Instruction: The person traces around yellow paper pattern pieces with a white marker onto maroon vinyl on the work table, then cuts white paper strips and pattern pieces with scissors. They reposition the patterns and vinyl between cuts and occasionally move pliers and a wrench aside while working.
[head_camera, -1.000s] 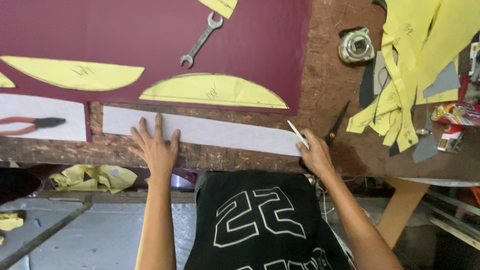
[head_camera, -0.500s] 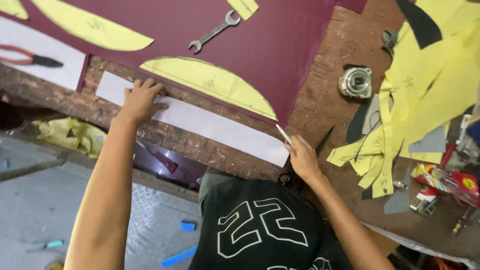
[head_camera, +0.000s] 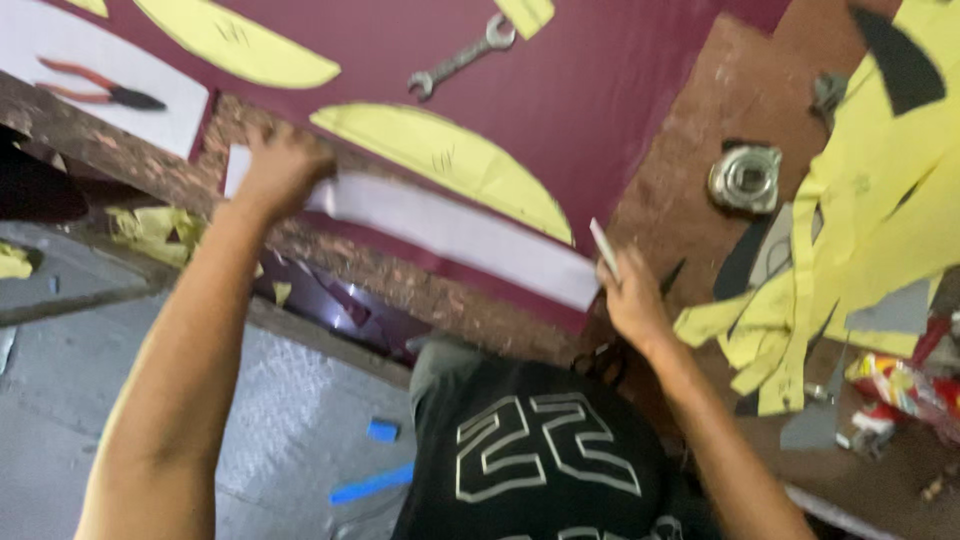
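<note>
My left hand (head_camera: 280, 168) presses down on the left end of a long white strip (head_camera: 450, 232) lying along the near edge of the worktable. At the strip's right end, my right hand (head_camera: 630, 300) is closed around a thin white marking stick (head_camera: 603, 248). A maroon sheet (head_camera: 600, 90) lies just beyond the strip, with a yellow curved pattern piece (head_camera: 450, 165) on it.
A wrench (head_camera: 460, 58), a second yellow pattern (head_camera: 235, 40) and red-handled pliers (head_camera: 95, 88) on a white sheet lie farther back. Yellow paper offcuts (head_camera: 850, 250) and a round metal part (head_camera: 745, 178) sit at the right. Below the table edge is a grey floor with blue scraps (head_camera: 375, 480).
The view has tilted and swung left. My left hand has slid to the strip's left end and curled there. The right hand keeps its stick at the right end.
</note>
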